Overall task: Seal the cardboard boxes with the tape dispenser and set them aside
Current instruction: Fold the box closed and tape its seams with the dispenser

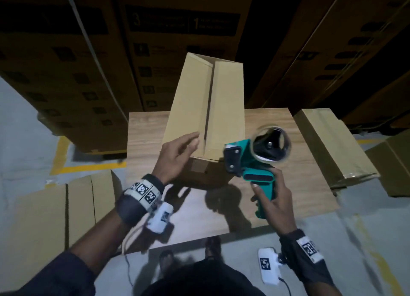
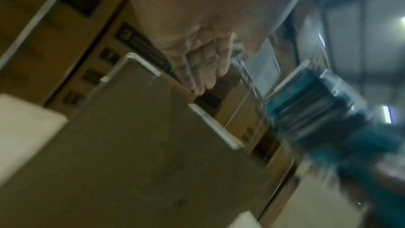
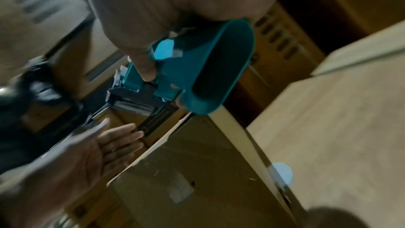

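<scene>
A tall cardboard box (image 1: pixel 195 100) stands on the wooden table (image 1: pixel 288 162), its two top flaps folded together with a dark seam down the middle. My left hand (image 1: pixel 177 153) hovers with straight fingers at the near left edge of the box top; the left wrist view shows the same hand (image 2: pixel 203 61) over the box (image 2: pixel 142 145). My right hand (image 1: pixel 273 195) grips the handle of the teal tape dispenser (image 1: pixel 255 160), whose black head sits at the box's near right corner. The right wrist view shows the dispenser (image 3: pixel 197 68) above the box (image 3: pixel 197 171).
A taped box (image 1: pixel 332 149) lies to the right of the table. Flat cardboard (image 1: pixel 73 207) leans at the left. Large stacked printed cartons (image 1: pixel 66 62) form a wall behind the table. Yellow floor lines (image 1: pixel 66 162) mark the concrete at the left.
</scene>
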`<act>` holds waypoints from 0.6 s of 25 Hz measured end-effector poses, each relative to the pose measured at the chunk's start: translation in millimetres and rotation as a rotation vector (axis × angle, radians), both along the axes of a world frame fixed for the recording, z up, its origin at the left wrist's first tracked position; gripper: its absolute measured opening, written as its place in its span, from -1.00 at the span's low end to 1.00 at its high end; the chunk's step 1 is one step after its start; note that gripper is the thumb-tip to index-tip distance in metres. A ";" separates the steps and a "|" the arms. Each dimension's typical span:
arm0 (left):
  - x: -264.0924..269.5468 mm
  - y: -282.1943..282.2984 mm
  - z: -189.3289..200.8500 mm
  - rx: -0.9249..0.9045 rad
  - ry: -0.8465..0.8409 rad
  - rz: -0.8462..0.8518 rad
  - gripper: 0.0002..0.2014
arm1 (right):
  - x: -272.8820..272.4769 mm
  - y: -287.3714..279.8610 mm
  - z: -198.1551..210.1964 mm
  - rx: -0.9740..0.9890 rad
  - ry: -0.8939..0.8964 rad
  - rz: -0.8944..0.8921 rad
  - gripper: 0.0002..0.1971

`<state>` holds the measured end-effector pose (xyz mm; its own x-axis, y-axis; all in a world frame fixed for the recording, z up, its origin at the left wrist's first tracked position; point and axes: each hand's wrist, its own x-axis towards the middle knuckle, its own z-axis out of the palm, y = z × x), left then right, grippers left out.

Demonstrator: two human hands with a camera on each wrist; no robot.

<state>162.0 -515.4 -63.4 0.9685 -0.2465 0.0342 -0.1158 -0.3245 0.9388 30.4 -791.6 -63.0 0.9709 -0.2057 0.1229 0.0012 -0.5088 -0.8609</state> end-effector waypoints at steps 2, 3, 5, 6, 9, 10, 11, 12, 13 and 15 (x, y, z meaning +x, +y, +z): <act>-15.5 -6.6 22.1 -0.254 0.390 0.102 -0.50 | 14.3 13.2 4.3 -0.275 -0.128 0.089 -0.63; -21.5 -8.4 31.3 -0.323 0.529 0.098 -0.50 | 20.8 18.5 5.0 -0.366 -0.190 0.125 -0.61; -32.9 -7.5 48.7 -0.411 0.647 0.103 -0.45 | 30.7 27.1 5.8 -0.487 -0.282 0.170 -0.63; -37.4 -7.2 54.7 -0.449 0.658 0.127 -0.43 | 32.9 29.6 8.2 -0.527 -0.320 0.185 -0.64; -48.5 -10.0 62.5 -0.662 0.736 0.227 -0.44 | 34.6 30.7 9.0 -0.576 -0.397 0.221 -0.64; -51.2 -11.7 61.3 -0.761 0.799 0.236 -0.50 | 34.2 31.7 8.3 -0.561 -0.409 0.234 -0.65; -53.5 -13.7 56.8 -0.847 0.872 0.236 -0.51 | 33.8 32.3 6.7 -0.538 -0.423 0.247 -0.66; -55.5 -16.2 49.4 -0.922 0.938 0.242 -0.49 | 33.3 33.0 5.7 -0.509 -0.430 0.259 -0.67; -56.6 -18.6 40.3 -0.963 0.993 0.267 -0.49 | 33.1 33.0 4.4 -0.485 -0.433 0.270 -0.68; -59.8 -21.0 23.3 -1.004 1.048 0.327 -0.52 | 31.8 31.1 1.3 -0.440 -0.428 0.289 -0.68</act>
